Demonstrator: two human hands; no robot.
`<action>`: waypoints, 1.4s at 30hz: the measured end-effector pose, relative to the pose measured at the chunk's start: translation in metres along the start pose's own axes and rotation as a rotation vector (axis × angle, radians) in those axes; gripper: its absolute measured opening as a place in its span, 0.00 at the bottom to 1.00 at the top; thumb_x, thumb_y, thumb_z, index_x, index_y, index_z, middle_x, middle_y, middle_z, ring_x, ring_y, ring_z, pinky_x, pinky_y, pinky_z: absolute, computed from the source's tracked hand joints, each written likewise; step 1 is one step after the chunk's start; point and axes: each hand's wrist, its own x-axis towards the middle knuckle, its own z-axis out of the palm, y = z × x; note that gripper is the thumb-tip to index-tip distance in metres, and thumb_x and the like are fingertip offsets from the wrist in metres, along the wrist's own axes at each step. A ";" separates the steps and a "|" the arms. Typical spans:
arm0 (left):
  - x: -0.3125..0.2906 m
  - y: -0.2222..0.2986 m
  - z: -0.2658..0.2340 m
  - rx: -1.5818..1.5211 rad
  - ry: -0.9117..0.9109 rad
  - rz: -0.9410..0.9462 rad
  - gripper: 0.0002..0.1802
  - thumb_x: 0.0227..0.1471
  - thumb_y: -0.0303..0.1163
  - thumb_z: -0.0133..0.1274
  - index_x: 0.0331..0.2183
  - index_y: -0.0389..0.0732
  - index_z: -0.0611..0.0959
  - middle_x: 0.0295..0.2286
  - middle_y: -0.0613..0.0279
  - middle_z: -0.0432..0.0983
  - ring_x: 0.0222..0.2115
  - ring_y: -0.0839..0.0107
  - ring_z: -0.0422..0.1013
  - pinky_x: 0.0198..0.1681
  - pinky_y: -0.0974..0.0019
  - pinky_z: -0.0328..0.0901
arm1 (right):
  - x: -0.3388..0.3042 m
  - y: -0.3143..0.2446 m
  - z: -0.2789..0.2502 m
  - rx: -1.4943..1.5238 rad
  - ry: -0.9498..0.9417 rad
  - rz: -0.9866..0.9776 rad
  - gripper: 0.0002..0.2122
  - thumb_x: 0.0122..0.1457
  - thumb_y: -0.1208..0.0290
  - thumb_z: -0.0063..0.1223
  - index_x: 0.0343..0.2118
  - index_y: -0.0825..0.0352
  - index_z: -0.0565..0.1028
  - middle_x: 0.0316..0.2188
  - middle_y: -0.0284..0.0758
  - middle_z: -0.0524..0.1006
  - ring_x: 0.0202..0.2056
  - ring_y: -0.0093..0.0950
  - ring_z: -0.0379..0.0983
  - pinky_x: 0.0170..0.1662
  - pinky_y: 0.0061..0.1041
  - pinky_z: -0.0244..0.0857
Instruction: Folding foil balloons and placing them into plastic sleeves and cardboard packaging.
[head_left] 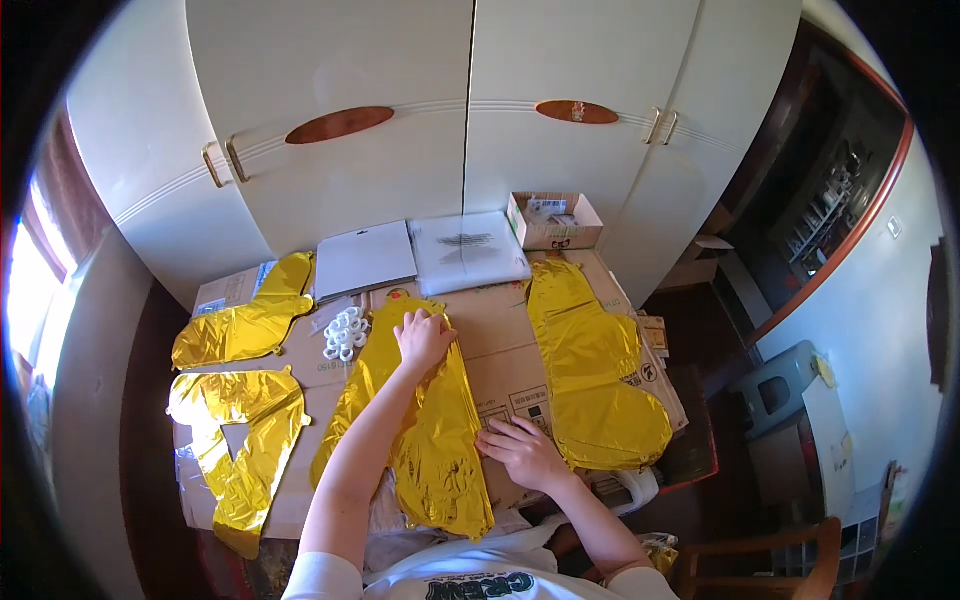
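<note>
Presently, long gold foil piece (435, 450) at cardboard surface's (495, 345) near edge: light, slippery, I judge; pinch borders. Left hand (425, 341) curled atop, grip unclear; right hand (526, 457) spread.

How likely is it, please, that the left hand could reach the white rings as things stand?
Probably yes: the left hand rests on the middle gold foil piece, and the white rings lie uncovered on the cardboard to its left, with nothing tall between.

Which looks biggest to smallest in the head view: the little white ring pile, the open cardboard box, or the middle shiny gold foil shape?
1. Middle gold foil shape
2. Open cardboard box
3. White ring pile
</note>
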 end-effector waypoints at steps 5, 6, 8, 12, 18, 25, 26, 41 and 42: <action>-0.015 0.006 -0.010 0.081 0.209 0.187 0.15 0.47 0.43 0.59 0.37 0.49 0.84 0.42 0.59 0.73 0.47 0.59 0.65 0.48 0.52 0.59 | 0.000 0.000 -0.001 0.003 0.018 0.001 0.15 0.57 0.73 0.47 0.45 0.57 0.80 0.51 0.27 0.77 0.57 0.28 0.68 0.60 0.37 0.58; -0.024 0.004 -0.008 0.102 0.282 0.303 0.14 0.48 0.42 0.58 0.38 0.49 0.83 0.44 0.58 0.73 0.49 0.60 0.65 0.49 0.52 0.59 | 0.001 0.000 0.000 0.009 0.025 -0.003 0.15 0.57 0.73 0.47 0.45 0.57 0.80 0.51 0.26 0.77 0.57 0.28 0.68 0.60 0.37 0.58; -0.051 0.008 -0.013 0.150 0.192 0.556 0.15 0.52 0.41 0.55 0.40 0.45 0.82 0.49 0.56 0.72 0.54 0.59 0.63 0.53 0.52 0.59 | -0.001 0.001 0.001 -0.006 0.013 0.002 0.15 0.56 0.73 0.47 0.45 0.57 0.80 0.51 0.26 0.77 0.57 0.27 0.68 0.60 0.37 0.58; -0.118 0.012 -0.022 0.184 -0.057 0.780 0.26 0.55 0.44 0.52 0.48 0.35 0.78 0.58 0.49 0.63 0.60 0.57 0.60 0.60 0.49 0.56 | 0.000 0.000 0.001 -0.005 0.044 -0.020 0.15 0.56 0.73 0.47 0.45 0.57 0.80 0.50 0.27 0.78 0.56 0.28 0.69 0.60 0.38 0.58; -0.118 0.007 -0.013 0.183 -0.073 0.641 0.34 0.59 0.50 0.47 0.55 0.30 0.71 0.59 0.45 0.62 0.61 0.56 0.57 0.63 0.48 0.51 | 0.002 -0.002 -0.003 -0.019 0.025 -0.023 0.15 0.56 0.73 0.46 0.45 0.59 0.80 0.49 0.29 0.78 0.55 0.30 0.69 0.60 0.38 0.58; -0.091 0.005 -0.008 0.223 0.009 0.556 0.35 0.57 0.52 0.47 0.55 0.31 0.71 0.57 0.51 0.66 0.61 0.60 0.59 0.62 0.43 0.50 | 0.002 -0.001 -0.004 -0.002 0.017 -0.013 0.15 0.56 0.73 0.47 0.45 0.59 0.80 0.50 0.28 0.77 0.55 0.30 0.69 0.60 0.39 0.59; -0.086 0.004 -0.007 0.226 0.018 0.542 0.35 0.57 0.51 0.48 0.54 0.31 0.72 0.56 0.52 0.66 0.60 0.60 0.59 0.62 0.43 0.50 | 0.002 -0.001 -0.003 0.000 0.021 -0.012 0.15 0.56 0.73 0.47 0.45 0.59 0.80 0.50 0.28 0.77 0.55 0.30 0.70 0.60 0.39 0.59; -0.031 -0.009 -0.016 0.297 -0.092 0.450 0.40 0.52 0.59 0.49 0.59 0.43 0.69 0.58 0.63 0.64 0.63 0.61 0.52 0.64 0.44 0.47 | 0.002 -0.001 -0.003 0.011 0.019 -0.014 0.15 0.56 0.74 0.47 0.45 0.60 0.80 0.50 0.29 0.78 0.56 0.30 0.69 0.60 0.39 0.59; -0.029 -0.008 -0.020 0.307 -0.124 0.448 0.44 0.50 0.63 0.49 0.60 0.43 0.67 0.59 0.63 0.62 0.64 0.60 0.50 0.64 0.44 0.45 | 0.002 -0.001 -0.002 0.011 0.013 -0.014 0.15 0.56 0.74 0.47 0.45 0.60 0.80 0.50 0.29 0.78 0.56 0.30 0.69 0.60 0.39 0.58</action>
